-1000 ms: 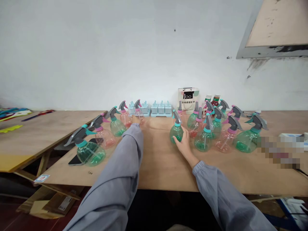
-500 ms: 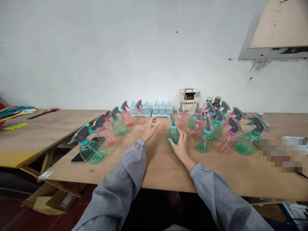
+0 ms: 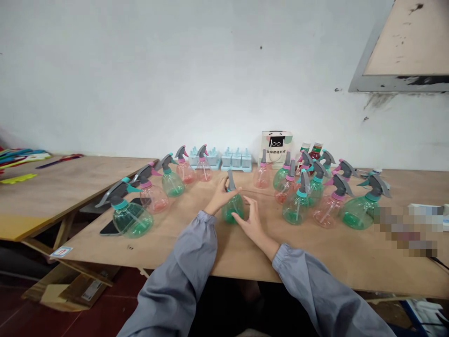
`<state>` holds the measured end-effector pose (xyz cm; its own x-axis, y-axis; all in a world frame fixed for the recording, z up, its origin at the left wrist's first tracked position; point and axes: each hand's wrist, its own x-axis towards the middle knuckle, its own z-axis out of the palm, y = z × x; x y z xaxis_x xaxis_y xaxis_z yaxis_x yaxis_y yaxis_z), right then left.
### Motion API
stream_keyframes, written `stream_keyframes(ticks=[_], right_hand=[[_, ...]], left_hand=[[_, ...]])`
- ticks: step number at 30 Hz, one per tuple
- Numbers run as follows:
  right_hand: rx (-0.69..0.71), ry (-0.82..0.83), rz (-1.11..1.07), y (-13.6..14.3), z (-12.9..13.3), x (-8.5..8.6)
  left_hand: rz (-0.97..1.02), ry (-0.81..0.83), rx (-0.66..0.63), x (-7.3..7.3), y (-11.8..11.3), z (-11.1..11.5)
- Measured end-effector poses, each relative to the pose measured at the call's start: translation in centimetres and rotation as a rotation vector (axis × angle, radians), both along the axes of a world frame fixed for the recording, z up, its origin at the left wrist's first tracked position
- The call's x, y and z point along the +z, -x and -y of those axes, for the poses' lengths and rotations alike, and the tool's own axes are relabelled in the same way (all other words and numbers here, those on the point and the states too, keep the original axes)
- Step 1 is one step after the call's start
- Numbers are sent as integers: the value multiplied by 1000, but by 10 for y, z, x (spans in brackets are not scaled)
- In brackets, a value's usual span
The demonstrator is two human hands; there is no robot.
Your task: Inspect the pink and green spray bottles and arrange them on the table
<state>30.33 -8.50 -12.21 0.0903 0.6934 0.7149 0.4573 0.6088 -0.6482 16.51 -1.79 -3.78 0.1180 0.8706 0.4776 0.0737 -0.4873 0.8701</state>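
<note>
A green spray bottle point(image 3: 229, 207) with a turquoise collar and grey spray head stands upright near the middle of the table. My left hand point(image 3: 221, 195) is closed around its neck, the thumb across the collar; the far fingers are partly hidden. Lower down, my right hand point(image 3: 253, 223) curves round the bottle's right side with the thumb on its front. On my left, a green spray bottle point(image 3: 131, 220) and a pink spray bottle point(image 3: 154, 196) are among several in a row. To the right of my hands stands a group including another green spray bottle point(image 3: 293, 209).
Two light-blue ice-pop moulds point(image 3: 236, 161) and a paper bag point(image 3: 275, 150) stand at the back near the wall. A phone point(image 3: 110, 229) lies partly behind the front left bottle. Another table point(image 3: 59, 192) on the left carries coloured strips point(image 3: 23, 157).
The green spray bottle has moved left with my right hand. My left hand, formerly open and apart from it, has closed around its neck.
</note>
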Motion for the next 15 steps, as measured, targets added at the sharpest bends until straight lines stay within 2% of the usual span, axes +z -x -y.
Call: stream_keyframes(ticks=[4,7,10,15], right_hand=[[-174,-29,-164,-22,-40,11],[-344,-46,-176,-45,-87,17],[-471,29,-163,-60,-129,18],[-606,139,-213,-61,-164,16]], left_hand=[[-16,40,-56,3,12,6],[-12,-4,-63,4,19,14],[-27,-10,-57,7,25,21],[33,64,-47,13,29,30]])
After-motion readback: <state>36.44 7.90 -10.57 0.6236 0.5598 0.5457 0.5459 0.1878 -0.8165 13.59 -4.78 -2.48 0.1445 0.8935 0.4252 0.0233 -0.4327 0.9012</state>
